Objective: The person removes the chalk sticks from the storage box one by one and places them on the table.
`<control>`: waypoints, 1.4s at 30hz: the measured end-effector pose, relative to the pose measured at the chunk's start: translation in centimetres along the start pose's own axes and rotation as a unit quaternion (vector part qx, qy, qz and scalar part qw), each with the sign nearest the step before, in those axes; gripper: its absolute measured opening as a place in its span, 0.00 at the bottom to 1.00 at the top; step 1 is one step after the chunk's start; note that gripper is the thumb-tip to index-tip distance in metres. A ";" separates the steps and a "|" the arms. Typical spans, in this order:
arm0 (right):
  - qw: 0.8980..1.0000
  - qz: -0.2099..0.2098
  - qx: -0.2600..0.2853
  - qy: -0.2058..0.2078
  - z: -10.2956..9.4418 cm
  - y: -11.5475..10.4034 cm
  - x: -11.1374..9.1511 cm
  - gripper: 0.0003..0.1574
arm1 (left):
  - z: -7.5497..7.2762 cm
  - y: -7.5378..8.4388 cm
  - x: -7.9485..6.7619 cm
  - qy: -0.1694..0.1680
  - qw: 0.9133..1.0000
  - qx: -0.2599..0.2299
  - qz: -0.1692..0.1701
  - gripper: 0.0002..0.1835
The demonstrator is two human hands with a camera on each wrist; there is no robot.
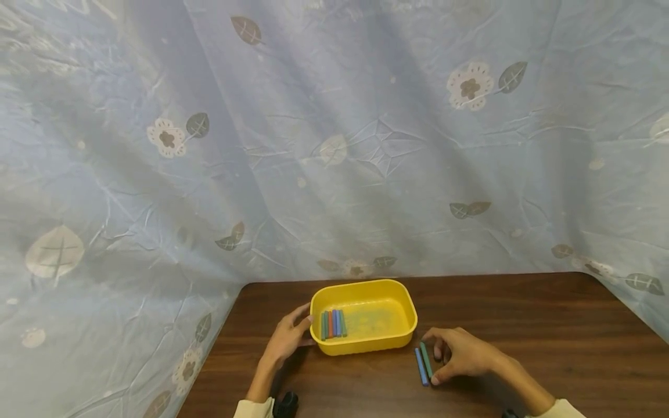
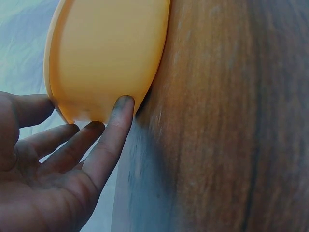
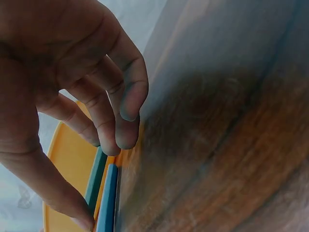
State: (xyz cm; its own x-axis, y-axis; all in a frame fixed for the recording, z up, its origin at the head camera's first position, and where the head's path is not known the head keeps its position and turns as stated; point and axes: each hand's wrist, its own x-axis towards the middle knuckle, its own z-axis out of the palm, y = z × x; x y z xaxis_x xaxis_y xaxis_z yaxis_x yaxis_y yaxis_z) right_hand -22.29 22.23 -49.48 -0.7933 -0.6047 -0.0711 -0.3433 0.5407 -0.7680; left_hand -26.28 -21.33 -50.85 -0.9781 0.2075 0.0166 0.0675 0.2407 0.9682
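Observation:
A yellow plastic box (image 1: 368, 346) stands on the table, with several chalk sticks (image 1: 334, 323) in green, red and blue side by side at its left end. My left hand (image 1: 286, 338) holds that end, thumb at the rim and fingers against the outer wall (image 2: 106, 58). Just right of the box, my right hand (image 1: 465, 353) pinches a green chalk stick (image 1: 426, 361) lengthwise, thumb at its near end and a fingertip at its far end. A blue chalk stick (image 1: 421, 367) lies close beside it. Whether the green stick touches the table is unclear.
The brown wooden table (image 1: 502, 307) has rounded back corners. Behind it and to the left hangs a pale floral curtain (image 1: 313, 174). Greenish chalk dust marks the floor of the box. Dark bands show at both wrists.

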 end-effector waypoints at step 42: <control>0.999 0.005 -0.029 0.014 1.2 0.5 0.1 0.47 | 0.0 -0.2 0.0 -0.004 1.000 0.001 0.001 0.30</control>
State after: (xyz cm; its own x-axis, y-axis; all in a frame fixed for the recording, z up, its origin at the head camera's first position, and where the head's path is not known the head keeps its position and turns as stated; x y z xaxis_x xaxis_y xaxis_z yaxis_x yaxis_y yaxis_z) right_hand -21.96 21.70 -50.64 -0.8099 -0.5836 -0.0596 -0.3641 0.5796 -0.7290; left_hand -26.29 -21.34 -51.01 -0.9764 0.2150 0.0176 0.0709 0.2429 0.9675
